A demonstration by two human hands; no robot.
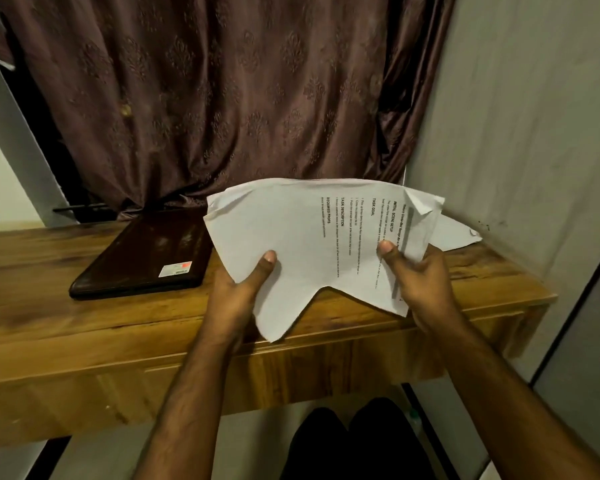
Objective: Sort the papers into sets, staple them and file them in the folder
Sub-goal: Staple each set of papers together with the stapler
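Note:
A bunch of white printed papers (305, 237) is held up above the wooden table (84, 327), sheets fanned and bent, one top corner folded. My left hand (243, 285) grips the lower left part, thumb on top. My right hand (416, 271) grips the right side, thumb pressed on the printed text. Another white sheet (458, 233) lies on the table behind, by the wall. A dark brown folder (146, 258) with a small label lies shut on the table to the left. No stapler shows.
A brown patterned curtain (222, 98) hangs behind the table. A pale wall (516, 133) closes the right side. My dark-clad knees (347, 441) sit under the table's front edge.

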